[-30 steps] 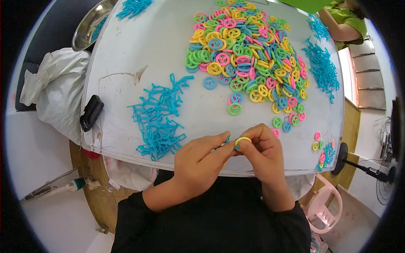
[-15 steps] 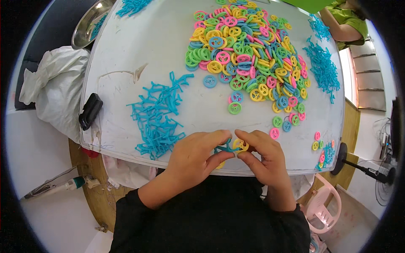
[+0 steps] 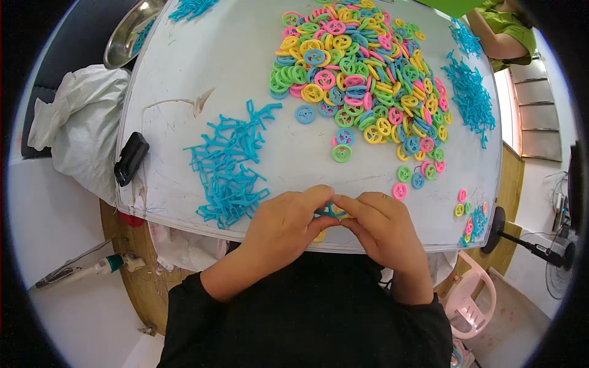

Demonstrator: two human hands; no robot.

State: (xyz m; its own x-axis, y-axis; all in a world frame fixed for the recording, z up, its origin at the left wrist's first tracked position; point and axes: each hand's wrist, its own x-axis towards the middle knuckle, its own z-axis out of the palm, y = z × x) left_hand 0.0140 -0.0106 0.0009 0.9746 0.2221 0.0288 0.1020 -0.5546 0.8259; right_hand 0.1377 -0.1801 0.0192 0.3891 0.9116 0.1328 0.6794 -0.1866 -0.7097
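Note:
My left hand pinches a blue forked plastic piece between thumb and fingers, above the table's near edge. Against that piece, my right hand grips a small yellow plastic wheel, mostly covered by its fingers. Both hands' fingertips meet, so I cannot tell how the two parts are joined. Another yellow wheel shows partly beneath my left hand. To the left lies a loose heap of blue forked pieces. Beyond my hands spreads a large pile of pink, yellow, green and blue wheels.
A black case-like object lies by the white table's left edge, near a white sack and metal bowl. More blue pieces lie far right, close to another person's arm. A pink chair stands lower right.
My right hand has shifted left, bringing the yellow wheel closer to the blue piece. Its fingers now cover most of the wheel, and both hands' fingertips have come together.

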